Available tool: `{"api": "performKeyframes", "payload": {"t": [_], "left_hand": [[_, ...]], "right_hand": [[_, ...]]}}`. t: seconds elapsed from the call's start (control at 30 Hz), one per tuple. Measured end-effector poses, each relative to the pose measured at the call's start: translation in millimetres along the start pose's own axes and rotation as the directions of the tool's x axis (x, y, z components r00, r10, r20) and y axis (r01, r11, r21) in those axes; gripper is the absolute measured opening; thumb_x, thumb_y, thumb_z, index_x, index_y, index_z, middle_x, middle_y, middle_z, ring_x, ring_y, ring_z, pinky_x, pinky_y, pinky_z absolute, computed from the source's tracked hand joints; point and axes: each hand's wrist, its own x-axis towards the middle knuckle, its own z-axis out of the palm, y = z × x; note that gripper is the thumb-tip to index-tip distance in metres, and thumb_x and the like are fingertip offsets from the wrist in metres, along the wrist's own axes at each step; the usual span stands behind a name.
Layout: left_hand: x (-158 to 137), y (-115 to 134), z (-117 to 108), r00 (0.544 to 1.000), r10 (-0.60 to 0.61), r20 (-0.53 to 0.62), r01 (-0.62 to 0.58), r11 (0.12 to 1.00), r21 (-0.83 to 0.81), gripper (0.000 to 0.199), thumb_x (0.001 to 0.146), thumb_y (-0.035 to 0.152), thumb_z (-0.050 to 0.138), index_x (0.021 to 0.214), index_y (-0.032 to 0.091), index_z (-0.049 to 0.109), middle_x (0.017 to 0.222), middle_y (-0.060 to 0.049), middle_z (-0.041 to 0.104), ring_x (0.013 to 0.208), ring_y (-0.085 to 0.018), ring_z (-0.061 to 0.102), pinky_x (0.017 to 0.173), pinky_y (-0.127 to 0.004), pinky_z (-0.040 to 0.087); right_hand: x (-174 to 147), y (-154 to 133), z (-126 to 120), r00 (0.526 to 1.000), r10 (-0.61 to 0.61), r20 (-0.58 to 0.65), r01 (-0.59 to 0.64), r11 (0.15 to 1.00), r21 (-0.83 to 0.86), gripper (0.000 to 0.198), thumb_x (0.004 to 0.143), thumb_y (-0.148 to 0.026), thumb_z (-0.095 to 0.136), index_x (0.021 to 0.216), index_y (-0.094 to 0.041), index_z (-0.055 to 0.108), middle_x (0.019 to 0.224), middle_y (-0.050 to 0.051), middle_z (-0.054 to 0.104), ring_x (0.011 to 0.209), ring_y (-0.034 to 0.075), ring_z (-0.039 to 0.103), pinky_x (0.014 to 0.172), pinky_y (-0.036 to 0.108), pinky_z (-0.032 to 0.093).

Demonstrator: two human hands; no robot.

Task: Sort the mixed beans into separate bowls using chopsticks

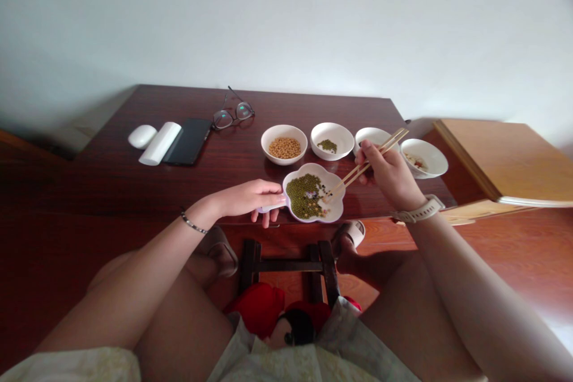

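My left hand (267, 200) is closed around the handle of a flower-shaped dish (338, 180) at the table's front edge. Green mung beans (302, 191) fill its left side, with some dark and pale beans among them. In my right hand (387, 170) is a pair of chopsticks (358, 174), their tips down in the right part of the dish. Behind the dish stand white bowls: one of soybeans (285, 148), and another bowl (341, 136) with a few mung beans. My right hand partly hides a third bowl (367, 132). A bowl (436, 161) at the right holds pale and reddish pieces.
Glasses (233, 116), a black phone (190, 142), a white cylinder (160, 143) and a white rounded object (142, 136) lie on the table's left half. A wooden cabinet (510, 158) stands at the right. Below the table is a dark stool frame (289, 264).
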Motion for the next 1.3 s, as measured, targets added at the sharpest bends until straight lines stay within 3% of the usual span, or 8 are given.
{"api": "performKeyframes", "payload": {"t": [0.7,1.3], "left_hand": [[0.5,-2.5,0.7,1.000,0.023,-0.002,-0.023,1.000,-0.018,0.044,0.109,0.063,0.059,0.105,0.020,0.067,0.096,-0.009,0.081,0.073,-0.020,0.080,0.052,-0.024,0.050],[0.1,-2.5,0.7,1.000,0.025,0.001,-0.025,0.999,-0.020,0.043,0.109,0.063,0.059,0.104,0.020,0.067,0.095,-0.009,0.081,0.073,-0.020,0.079,0.052,-0.024,0.049]], "right_hand": [[0.4,1.3,2.6,0.999,0.004,-0.040,-0.003,1.000,0.025,0.054,0.110,-0.069,0.057,0.079,-0.025,0.062,0.053,0.000,0.057,0.046,0.014,0.052,0.047,0.029,0.037],[-3.0,-1.1,10.1,0.999,0.004,0.033,-0.003,1.000,-0.002,0.056,0.110,-0.071,0.055,0.081,-0.024,0.062,0.054,0.000,0.060,0.048,0.015,0.053,0.050,0.031,0.038]]}}
